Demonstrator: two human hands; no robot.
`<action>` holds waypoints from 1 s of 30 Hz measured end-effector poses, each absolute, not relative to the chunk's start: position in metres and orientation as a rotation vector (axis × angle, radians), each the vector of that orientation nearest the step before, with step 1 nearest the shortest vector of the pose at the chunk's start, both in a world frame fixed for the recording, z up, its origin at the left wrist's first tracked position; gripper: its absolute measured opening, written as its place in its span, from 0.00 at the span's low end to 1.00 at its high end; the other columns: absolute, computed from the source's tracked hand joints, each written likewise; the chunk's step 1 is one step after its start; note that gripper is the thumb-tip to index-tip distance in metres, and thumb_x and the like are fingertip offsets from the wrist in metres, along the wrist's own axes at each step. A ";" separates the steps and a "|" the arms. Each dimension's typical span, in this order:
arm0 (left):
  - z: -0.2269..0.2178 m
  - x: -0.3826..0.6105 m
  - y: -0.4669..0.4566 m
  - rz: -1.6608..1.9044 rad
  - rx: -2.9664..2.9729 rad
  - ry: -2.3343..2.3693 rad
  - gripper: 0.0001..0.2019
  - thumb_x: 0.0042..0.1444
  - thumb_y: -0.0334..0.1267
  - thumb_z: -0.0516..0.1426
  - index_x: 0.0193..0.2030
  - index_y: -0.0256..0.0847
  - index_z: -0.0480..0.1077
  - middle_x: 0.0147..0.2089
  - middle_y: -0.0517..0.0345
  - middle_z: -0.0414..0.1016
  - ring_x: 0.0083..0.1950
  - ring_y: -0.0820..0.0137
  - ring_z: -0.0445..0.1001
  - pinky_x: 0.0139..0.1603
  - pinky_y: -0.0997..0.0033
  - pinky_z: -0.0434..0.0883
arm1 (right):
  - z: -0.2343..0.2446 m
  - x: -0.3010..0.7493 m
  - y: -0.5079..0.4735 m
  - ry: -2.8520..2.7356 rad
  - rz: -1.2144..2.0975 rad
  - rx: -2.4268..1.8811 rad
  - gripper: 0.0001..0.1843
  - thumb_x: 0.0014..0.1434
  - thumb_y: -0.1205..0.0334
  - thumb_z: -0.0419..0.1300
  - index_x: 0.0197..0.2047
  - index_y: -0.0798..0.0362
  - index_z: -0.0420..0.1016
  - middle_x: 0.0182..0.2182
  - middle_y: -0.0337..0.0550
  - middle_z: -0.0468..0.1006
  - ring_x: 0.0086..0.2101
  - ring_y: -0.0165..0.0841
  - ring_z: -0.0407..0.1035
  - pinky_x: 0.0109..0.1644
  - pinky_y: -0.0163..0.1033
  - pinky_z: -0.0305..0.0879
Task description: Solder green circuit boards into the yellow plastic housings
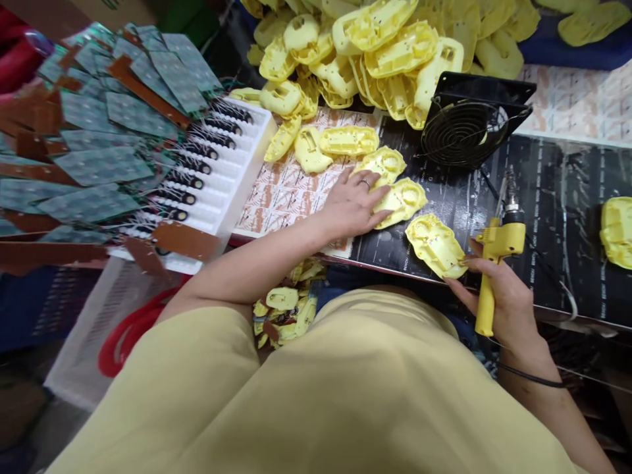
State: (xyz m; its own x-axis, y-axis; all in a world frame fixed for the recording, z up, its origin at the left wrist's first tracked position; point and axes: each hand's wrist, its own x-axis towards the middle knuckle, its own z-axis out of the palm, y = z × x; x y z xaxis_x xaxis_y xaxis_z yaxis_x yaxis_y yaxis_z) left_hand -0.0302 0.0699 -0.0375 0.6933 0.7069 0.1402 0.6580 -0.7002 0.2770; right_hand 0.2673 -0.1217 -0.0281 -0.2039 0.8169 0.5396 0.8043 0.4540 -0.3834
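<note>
My left hand (353, 204) lies with its fingers spread over two yellow plastic shells, one higher up (382, 163) and one nearer (403, 201). My right hand (506, 299) holds a yellow soldering gun (502, 242), its metal tip pointing away from me. Fingertips of that same hand touch the corner of another yellow shell (434, 245), which lies hollow side up at the bench's front edge. Beyond my left hand are more shells, one hollow side up (349, 140) and one with its outer face up (312, 150).
A heap of yellow shells (399, 49) covers the back of the bench. A black fan (457, 135) stands behind the soldering gun. At left, a white foam tray (249, 151) holds wired black parts beside stacked green circuit boards (103, 161). Another shell (617, 230) lies far right.
</note>
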 end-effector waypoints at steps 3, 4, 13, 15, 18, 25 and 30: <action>-0.031 -0.034 0.074 0.435 2.659 1.156 0.31 0.70 0.64 0.55 0.66 0.43 0.76 0.74 0.40 0.72 0.76 0.44 0.67 0.82 0.33 0.50 | -0.028 0.258 -0.125 -1.927 0.050 -1.382 0.16 0.67 0.57 0.73 0.54 0.45 0.75 0.46 0.45 0.86 0.34 0.36 0.82 0.40 0.40 0.84; -0.027 -0.032 0.068 0.473 2.676 1.137 0.31 0.70 0.63 0.55 0.67 0.41 0.75 0.75 0.39 0.71 0.77 0.44 0.66 0.82 0.34 0.50 | -0.029 0.254 -0.125 -1.889 0.097 -1.372 0.16 0.67 0.57 0.73 0.54 0.46 0.75 0.45 0.44 0.86 0.31 0.34 0.81 0.38 0.38 0.84; -0.033 0.046 -0.010 0.428 2.901 0.593 0.29 0.77 0.55 0.51 0.75 0.40 0.71 0.79 0.37 0.66 0.82 0.47 0.63 0.79 0.36 0.61 | -0.028 0.252 -0.121 -1.544 0.041 -1.290 0.16 0.65 0.66 0.73 0.53 0.45 0.78 0.40 0.38 0.88 0.38 0.41 0.86 0.41 0.42 0.87; -0.038 0.044 -0.008 0.373 2.885 0.604 0.30 0.76 0.55 0.53 0.76 0.39 0.70 0.79 0.36 0.65 0.82 0.45 0.63 0.80 0.32 0.59 | -0.026 0.262 -0.127 -1.486 -0.007 -1.359 0.14 0.64 0.64 0.74 0.52 0.44 0.80 0.42 0.38 0.88 0.35 0.41 0.85 0.39 0.43 0.86; -0.037 0.017 0.004 0.342 2.794 0.651 0.28 0.74 0.50 0.56 0.75 0.38 0.70 0.78 0.35 0.67 0.82 0.46 0.64 0.82 0.33 0.58 | -0.025 0.271 -0.138 -1.534 -0.008 -1.401 0.06 0.69 0.59 0.71 0.49 0.44 0.83 0.38 0.37 0.88 0.32 0.38 0.84 0.39 0.42 0.85; 0.008 0.018 0.007 0.541 2.039 0.568 0.25 0.67 0.58 0.62 0.62 0.45 0.82 0.73 0.43 0.76 0.77 0.48 0.72 0.80 0.44 0.65 | -0.009 0.250 -0.121 -1.717 -0.167 -1.166 0.34 0.77 0.38 0.53 0.79 0.42 0.60 0.38 0.39 0.87 0.29 0.34 0.81 0.33 0.37 0.79; 0.044 0.082 -0.035 0.374 1.004 0.436 0.30 0.48 0.72 0.71 0.39 0.45 0.84 0.39 0.55 0.87 0.43 0.61 0.87 0.47 0.66 0.85 | 0.019 0.239 -0.100 -1.726 -0.594 -1.231 0.47 0.74 0.35 0.60 0.84 0.41 0.45 0.32 0.37 0.79 0.31 0.35 0.76 0.44 0.42 0.78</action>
State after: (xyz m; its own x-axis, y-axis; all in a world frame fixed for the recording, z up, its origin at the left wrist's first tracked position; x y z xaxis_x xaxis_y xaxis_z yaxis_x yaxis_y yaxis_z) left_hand 0.0816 -0.0347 0.0441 0.8527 0.4915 -0.1772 -0.1004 0.4870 0.8676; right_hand 0.2394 -0.1003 0.0192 -0.0924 0.4789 0.8730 0.9148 0.3871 -0.1155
